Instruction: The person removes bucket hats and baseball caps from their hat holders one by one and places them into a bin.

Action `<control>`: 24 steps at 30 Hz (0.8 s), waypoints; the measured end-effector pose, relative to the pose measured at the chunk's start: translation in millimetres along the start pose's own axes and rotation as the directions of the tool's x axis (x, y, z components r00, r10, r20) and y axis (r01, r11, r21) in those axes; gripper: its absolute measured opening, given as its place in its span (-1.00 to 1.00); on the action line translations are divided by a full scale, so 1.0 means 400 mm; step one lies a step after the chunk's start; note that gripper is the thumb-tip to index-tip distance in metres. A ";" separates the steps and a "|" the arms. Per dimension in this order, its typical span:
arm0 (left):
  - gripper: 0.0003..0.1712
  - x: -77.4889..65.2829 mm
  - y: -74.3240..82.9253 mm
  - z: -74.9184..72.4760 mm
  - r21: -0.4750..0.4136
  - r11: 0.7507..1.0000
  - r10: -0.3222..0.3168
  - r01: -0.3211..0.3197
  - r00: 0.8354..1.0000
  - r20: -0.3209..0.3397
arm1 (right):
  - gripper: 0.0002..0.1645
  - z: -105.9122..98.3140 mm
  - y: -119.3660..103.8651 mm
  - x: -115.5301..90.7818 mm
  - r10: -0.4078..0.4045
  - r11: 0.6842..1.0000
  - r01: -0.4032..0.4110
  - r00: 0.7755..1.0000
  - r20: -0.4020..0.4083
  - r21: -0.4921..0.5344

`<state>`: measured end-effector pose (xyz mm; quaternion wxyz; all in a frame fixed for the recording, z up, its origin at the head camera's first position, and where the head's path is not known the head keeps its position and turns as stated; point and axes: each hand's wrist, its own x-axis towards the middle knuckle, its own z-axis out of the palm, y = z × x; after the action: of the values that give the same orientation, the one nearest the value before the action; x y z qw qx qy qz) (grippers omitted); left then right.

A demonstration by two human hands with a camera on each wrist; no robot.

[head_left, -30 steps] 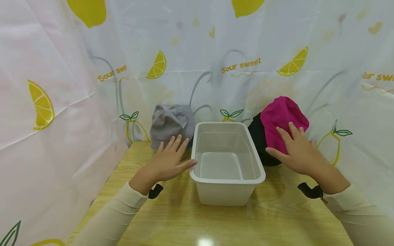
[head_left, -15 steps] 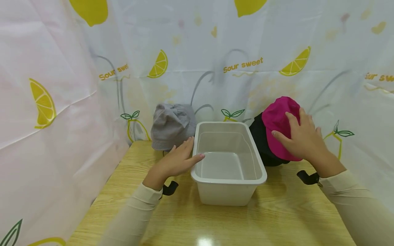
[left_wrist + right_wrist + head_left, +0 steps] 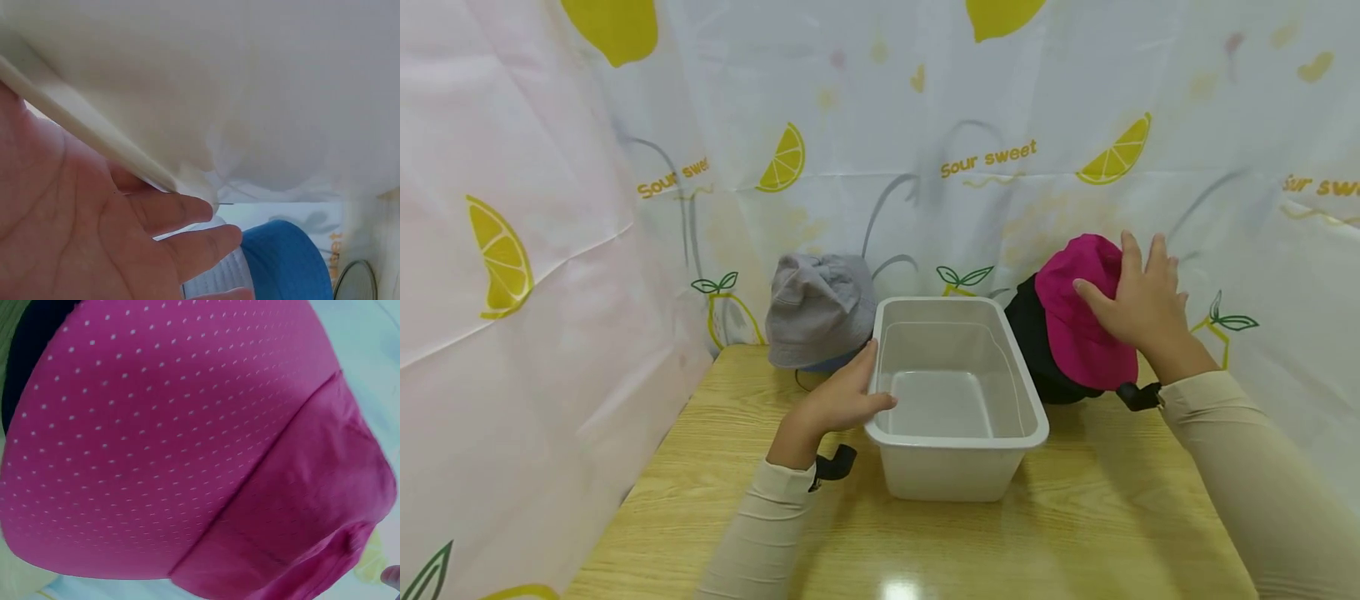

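A pale plastic bin (image 3: 955, 471) stands mid-table. My left hand (image 3: 838, 400) holds its left rim, thumb over the edge and fingers along the outside; the left wrist view shows my palm (image 3: 81, 206) against the bin wall (image 3: 206, 94). My right hand (image 3: 1146, 308) spreads its fingers at the right side of a magenta cap (image 3: 1086, 325), which fills the right wrist view with its dotted brim (image 3: 144, 437). Whether the hand touches the cap cannot be told. A black hat (image 3: 1037, 350) shows beneath that cap. Left of the bin sits a grey cap (image 3: 820, 312).
Beneath the grey cap, a blue hat (image 3: 287, 259) shows in the left wrist view. A lemon-print curtain (image 3: 865, 108) hangs behind and at both sides of the wooden table (image 3: 737, 467). Black camera mounts (image 3: 835, 462) sit at my wrists.
My left hand has moved right, from in front of the grey cap onto the bin's rim. The right hand has risen and shifted from the magenta cap's front to its right side.
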<state>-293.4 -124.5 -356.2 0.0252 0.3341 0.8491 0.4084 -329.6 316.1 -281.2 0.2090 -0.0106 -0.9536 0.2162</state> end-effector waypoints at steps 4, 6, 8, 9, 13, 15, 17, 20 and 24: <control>0.21 -0.004 -0.005 0.006 0.034 0.997 -0.063 0.063 0.998 0.009 | 0.33 0.006 0.022 0.006 0.061 0.997 -0.063 0.998 0.032 0.043; 0.21 -0.003 -0.007 0.009 0.014 0.997 -0.076 0.076 0.997 0.011 | 0.35 0.007 0.032 0.008 0.079 0.995 -0.082 0.996 0.048 0.060; 0.23 0.002 -0.010 0.013 -0.018 0.997 -0.070 0.070 0.998 0.008 | 0.36 0.006 0.042 0.006 0.086 0.993 -0.090 0.995 0.058 0.074; 0.23 0.005 -0.010 0.016 -0.036 0.998 -0.058 0.058 0.998 0.006 | 0.36 0.005 0.048 0.003 0.087 0.993 -0.092 0.994 0.061 0.080; 0.24 0.008 -0.007 0.022 -0.063 0.995 -0.076 0.076 0.997 0.010 | 0.36 0.006 0.061 0.007 0.073 0.992 -0.079 0.995 0.073 0.093; 0.24 0.006 -0.006 0.027 -0.066 0.994 -0.091 0.092 0.996 0.021 | 0.38 0.009 0.066 0.009 0.066 0.992 -0.074 0.995 0.081 0.097; 0.24 0.001 -0.006 0.030 -0.043 0.991 -0.124 0.125 0.992 0.026 | 0.39 0.013 0.068 0.013 0.058 0.992 -0.067 0.995 0.085 0.104; 0.24 -0.001 -0.007 0.031 -0.013 0.988 -0.155 0.155 0.988 0.014 | 0.39 0.018 0.066 0.025 0.048 0.990 -0.058 0.995 0.086 0.125; 0.23 -0.004 -0.004 0.023 0.017 0.983 -0.183 0.183 0.983 -0.007 | 0.35 0.023 0.059 0.045 0.032 0.988 -0.046 0.995 0.092 0.151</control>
<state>-290.3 -119.8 -363.8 0.0573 0.2535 0.8798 0.3980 -351.4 335.8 -291.3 0.1623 -0.0037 -0.9423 0.2929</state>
